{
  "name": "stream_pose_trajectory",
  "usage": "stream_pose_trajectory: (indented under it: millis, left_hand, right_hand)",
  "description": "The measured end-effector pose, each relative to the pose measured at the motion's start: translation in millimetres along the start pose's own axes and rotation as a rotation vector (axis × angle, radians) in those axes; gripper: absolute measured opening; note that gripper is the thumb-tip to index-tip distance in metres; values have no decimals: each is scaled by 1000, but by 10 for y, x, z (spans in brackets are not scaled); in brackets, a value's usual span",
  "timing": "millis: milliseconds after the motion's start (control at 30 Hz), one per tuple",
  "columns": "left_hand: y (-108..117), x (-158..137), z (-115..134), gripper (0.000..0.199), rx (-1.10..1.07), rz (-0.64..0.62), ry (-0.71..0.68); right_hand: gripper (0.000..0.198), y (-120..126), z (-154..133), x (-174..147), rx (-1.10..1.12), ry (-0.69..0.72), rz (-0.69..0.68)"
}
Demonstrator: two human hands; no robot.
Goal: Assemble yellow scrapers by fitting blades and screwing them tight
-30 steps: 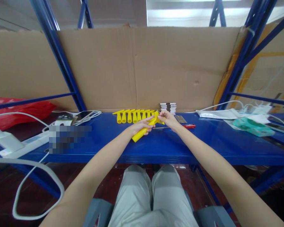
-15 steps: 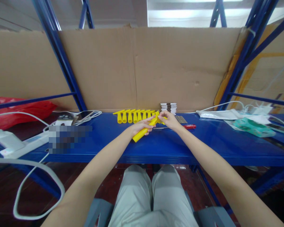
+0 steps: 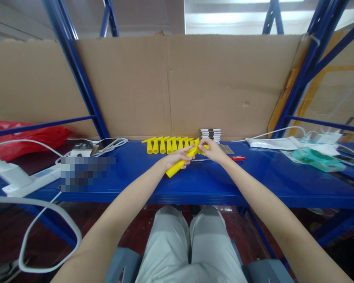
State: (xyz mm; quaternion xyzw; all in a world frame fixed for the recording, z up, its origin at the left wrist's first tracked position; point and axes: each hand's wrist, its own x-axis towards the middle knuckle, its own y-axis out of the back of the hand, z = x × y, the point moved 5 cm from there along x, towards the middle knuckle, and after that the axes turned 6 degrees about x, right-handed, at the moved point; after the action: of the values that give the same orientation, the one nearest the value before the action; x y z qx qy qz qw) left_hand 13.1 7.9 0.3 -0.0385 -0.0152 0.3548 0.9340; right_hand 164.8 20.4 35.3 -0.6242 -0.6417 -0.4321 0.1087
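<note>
So the left hand [image 3: 178,158] has its fingers wrapped partway round a yellow piece [image 3: 172,170], which slants over the blue shelf [image 3: 129,173] from near left to far right. Right hand [image 3: 211,150] is mostly closed, thumb and fingertips pinched in at the piece's far end, though whether they've got something tiny too, can't tell. Row of similar yellow parts [image 3: 163,147] sits just beyond on the left, red-handled tool [image 3: 238,158] lies to the right.

Trousers [image 3: 168,241], one pair: pale grey, smooth cloth, creased at lap, covering both knees. Forearms [image 3: 132,194], two: bare. Left hand [image 3: 174,158], right hand [image 3: 211,150]: bare.
</note>
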Motion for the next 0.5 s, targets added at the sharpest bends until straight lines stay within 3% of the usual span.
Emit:
stream_pose_trajectory:
  millis: [267, 500]
  left_hand:
    - [19, 0, -12, 93, 4, -30, 17]
    - [26, -10, 8, 90, -10, -24, -9]
  right_hand:
    - [7, -27, 5, -9, 32, 7, 4]
    - [5, -35, -129, -43, -67, 120, 7]
